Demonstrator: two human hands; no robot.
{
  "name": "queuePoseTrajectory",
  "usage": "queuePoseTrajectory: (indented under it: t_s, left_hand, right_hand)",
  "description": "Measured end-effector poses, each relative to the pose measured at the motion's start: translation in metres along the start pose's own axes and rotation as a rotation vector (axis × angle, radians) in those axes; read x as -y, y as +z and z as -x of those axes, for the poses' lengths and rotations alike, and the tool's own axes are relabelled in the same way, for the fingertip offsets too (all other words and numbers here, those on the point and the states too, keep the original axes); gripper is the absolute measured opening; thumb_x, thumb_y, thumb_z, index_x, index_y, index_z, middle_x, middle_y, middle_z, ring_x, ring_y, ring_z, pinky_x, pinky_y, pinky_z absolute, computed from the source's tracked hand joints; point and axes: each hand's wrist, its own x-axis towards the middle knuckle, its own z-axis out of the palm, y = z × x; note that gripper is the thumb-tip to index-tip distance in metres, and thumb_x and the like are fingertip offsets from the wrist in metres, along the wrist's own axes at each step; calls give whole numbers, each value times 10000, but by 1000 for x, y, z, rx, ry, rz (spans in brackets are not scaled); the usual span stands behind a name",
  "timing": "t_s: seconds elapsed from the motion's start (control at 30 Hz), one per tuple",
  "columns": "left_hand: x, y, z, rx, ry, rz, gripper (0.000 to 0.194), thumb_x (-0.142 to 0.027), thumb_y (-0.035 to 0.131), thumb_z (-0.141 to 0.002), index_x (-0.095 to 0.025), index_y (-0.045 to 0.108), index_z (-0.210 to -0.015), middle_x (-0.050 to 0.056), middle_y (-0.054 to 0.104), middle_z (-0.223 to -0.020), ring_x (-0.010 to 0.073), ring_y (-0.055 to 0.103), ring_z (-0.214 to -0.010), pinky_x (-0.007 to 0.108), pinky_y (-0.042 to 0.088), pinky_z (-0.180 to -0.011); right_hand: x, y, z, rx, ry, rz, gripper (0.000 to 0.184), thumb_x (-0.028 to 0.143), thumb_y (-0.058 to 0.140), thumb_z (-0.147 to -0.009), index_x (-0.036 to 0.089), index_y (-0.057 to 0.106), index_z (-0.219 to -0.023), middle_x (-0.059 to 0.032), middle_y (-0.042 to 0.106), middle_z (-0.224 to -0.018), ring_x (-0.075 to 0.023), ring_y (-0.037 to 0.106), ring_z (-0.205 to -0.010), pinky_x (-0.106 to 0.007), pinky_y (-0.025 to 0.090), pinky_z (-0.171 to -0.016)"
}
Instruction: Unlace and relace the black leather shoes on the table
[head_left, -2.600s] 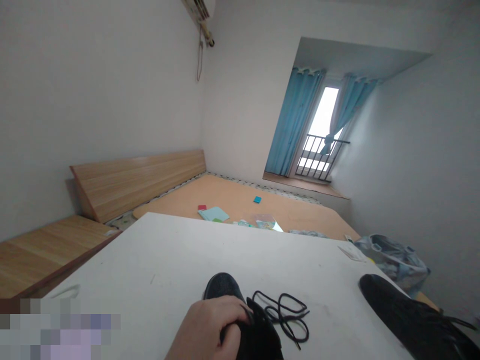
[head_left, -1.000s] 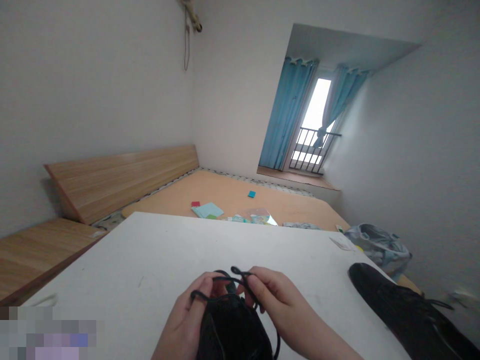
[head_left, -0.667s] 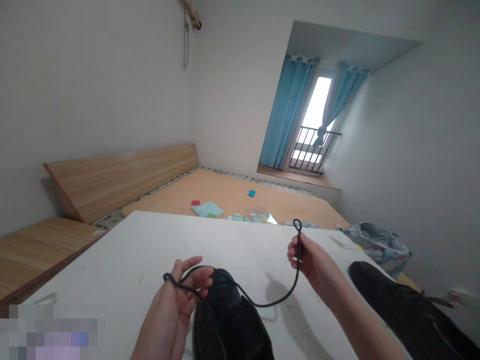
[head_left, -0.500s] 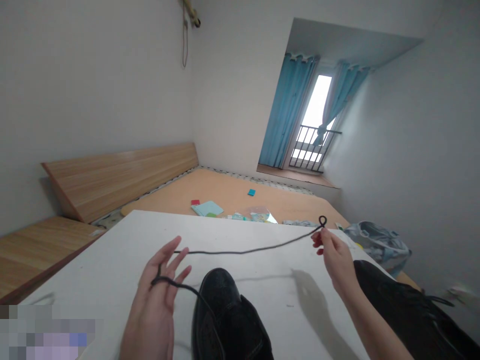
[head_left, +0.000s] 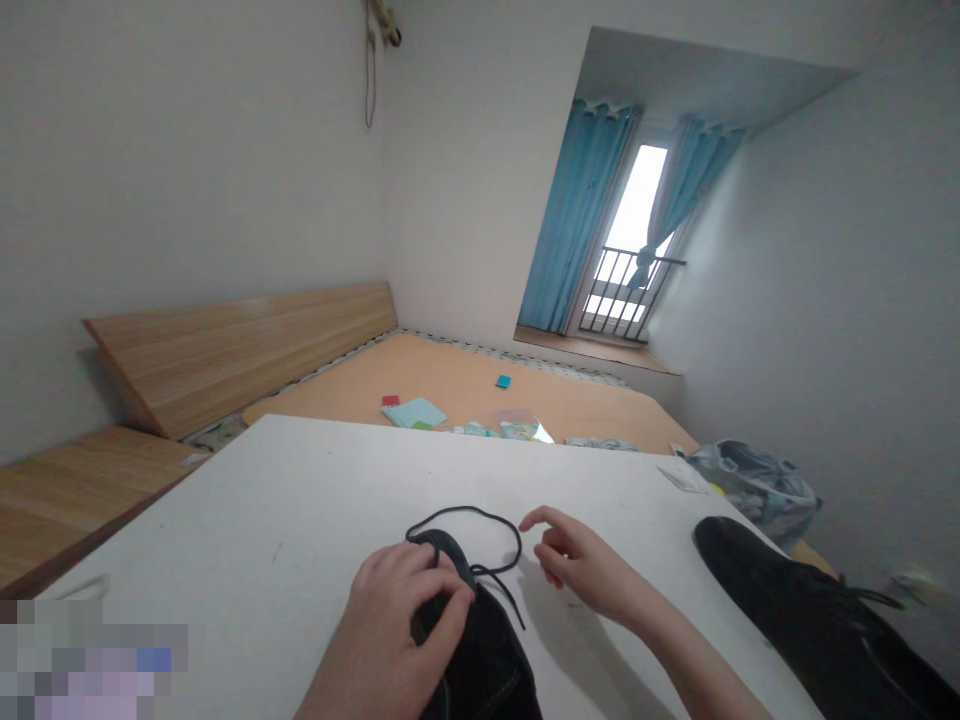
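A black shoe [head_left: 480,650] lies toe away from me at the near edge of the white table [head_left: 315,480]. My left hand [head_left: 401,620] rests over its toe, fingers curled on it. A black shoelace [head_left: 480,515] loops on the table just beyond the toe, one end trailing beside the shoe. My right hand [head_left: 574,560] hovers to the right of the lace, fingers loosely apart, index finger pointing at the loop and holding nothing.
A second black shoe [head_left: 795,610] with laces lies at the table's right edge. A small paper slip [head_left: 681,478] sits near the far right corner. Beyond the table are a wooden bed platform [head_left: 480,385] with scattered small items and a bag [head_left: 757,485].
The lace was stretched taut between both hands; both have let it go and it lies looped on the table. My left hand moved onto the shoe's toe, my right came inward.
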Motion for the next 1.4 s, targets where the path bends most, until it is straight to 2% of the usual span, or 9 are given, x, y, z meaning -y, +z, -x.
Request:
queuePoseTrajectory:
  t_s: [0.13,0.3,0.47,0.63,0.73,0.93,1.07,1.23,1.4]
  left_hand:
    - [-8,4,-2,52,-47,-13,242,-379,489,-862,-267,692,-793,33,636,-962,251,554,-972,437,386,-916]
    - [-23,6,-9,105,-152,-79,330,-518,532,-808,-240,677,-705,51,599,-946,281,514,-1020,456,355,-934]
    - [-30,4,-20,220,-208,-149,229,-445,592,-716,-228,663,-696,61,591,-926,302,485,-1052,460,341,-944]
    - [-24,3,-20,273,-158,-121,126,-272,538,-664,-226,617,-751,57,565,-973,297,458,-1084,482,280,-1012]
    - [-19,4,-17,316,-119,-16,145,-222,533,-628,-224,601,-757,48,543,-983,284,454,-1075,471,278,-1023]
    - [-14,3,-12,346,-54,136,162,-151,525,-598,-225,600,-722,33,549,-998,252,458,-1061,409,308,-1012]
    - [-14,3,-12,332,-60,163,133,-161,539,-617,-217,607,-717,34,553,-987,243,471,-1034,396,317,-993]
    - [-14,7,-13,304,-68,167,72,-182,576,-643,-215,613,-696,27,568,-974,235,479,-1027,376,321,-978]
    - [-13,11,-14,262,-48,151,163,-253,511,-766,-215,611,-642,37,603,-929,235,499,-999,375,348,-929]
  right_hand:
    - [7,10,10,38,-98,164,116,245,575,-793,213,658,-867,-21,621,-845,-160,539,-743,-255,375,-649]
    - [9,31,13,45,-77,324,66,225,606,-742,166,623,-719,-45,624,-723,-173,524,-654,-269,310,-581]
    - [7,27,7,66,-122,293,111,139,517,-776,171,612,-823,-19,641,-728,-141,557,-645,-219,351,-558]
    - [7,25,9,119,-285,314,388,8,463,-767,248,648,-1009,-18,640,-944,-153,588,-874,-229,414,-751]
    - [4,33,8,145,-352,372,308,24,521,-782,248,660,-943,-23,611,-980,-170,575,-930,-241,424,-769]
    - [6,26,9,14,-348,386,129,84,542,-835,199,582,-879,-75,548,-1048,-232,478,-1022,-368,407,-879]
    - [17,4,17,-103,-357,168,90,169,483,-882,202,512,-804,-56,541,-983,-203,490,-959,-355,399,-873]
    - [25,2,25,182,-171,-129,132,247,439,-895,195,465,-777,45,427,-630,-113,385,-580,-228,326,-539]
    - [21,11,25,380,-94,-148,79,229,530,-835,173,567,-793,75,401,-522,-63,342,-461,-175,237,-424]
